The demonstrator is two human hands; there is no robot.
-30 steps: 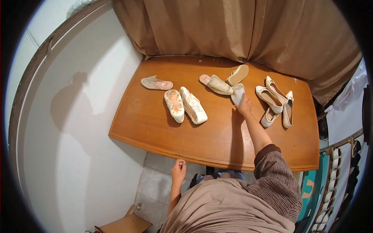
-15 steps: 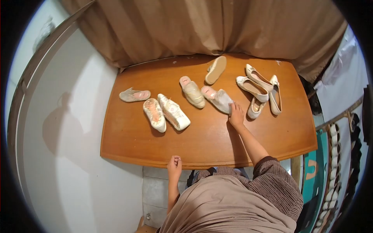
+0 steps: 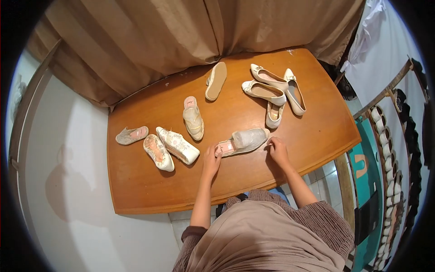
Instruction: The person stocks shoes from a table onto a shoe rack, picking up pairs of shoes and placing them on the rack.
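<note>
A pale backless slipper (image 3: 250, 139) with a pink insole lies crosswise near the front of the table, its toe to the right. My left hand (image 3: 211, 159) grips its heel end between thumb and fingers. At the toe, my right hand (image 3: 278, 151) has its fingers bent together against the tip. Another pale slipper (image 3: 194, 120) sits behind, toe toward me. To the left are a floral white shoe (image 3: 179, 144), a white shoe with a worn insole (image 3: 157, 152) and a small beige slipper (image 3: 132, 135).
Several white flat shoes (image 3: 265, 92) are grouped at the table's right, some overlapping. A slipper with its tan sole up (image 3: 216, 81) lies near the brown curtain (image 3: 136, 41). A white wall (image 3: 68, 172) stands left; racks of shoes (image 3: 387, 158) line the right side.
The slipper under my right hand has come nearer and turned crosswise. My left hand has risen from the table's front edge to its heel. The view has shifted and tilted.
</note>
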